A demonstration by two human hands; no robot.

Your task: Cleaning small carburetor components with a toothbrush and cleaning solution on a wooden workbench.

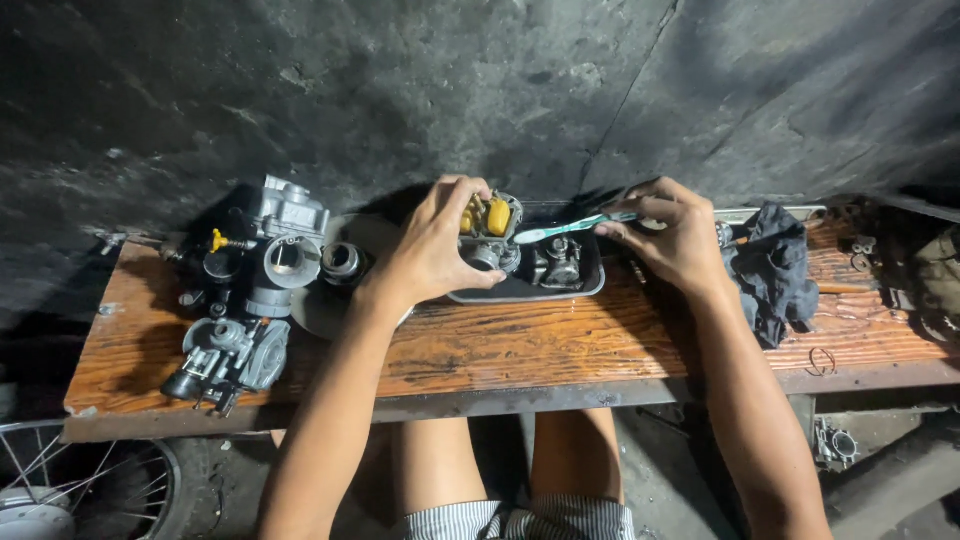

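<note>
Fingers of the left hand (432, 250) are clamped around a small carburetor body (488, 236) with yellow parts, held over the near end of a dark tray (590, 283) on the wooden surface (560, 345). Just right of it, the right hand (672, 235) pinches a white-and-green toothbrush (562, 228), its head touching the carburetor body. Another metal part (560, 262) lies in the tray between both hands. Beyond the right hand sits a dark rag (772, 272); left of the left hand stand larger carburetors (270, 245).
</note>
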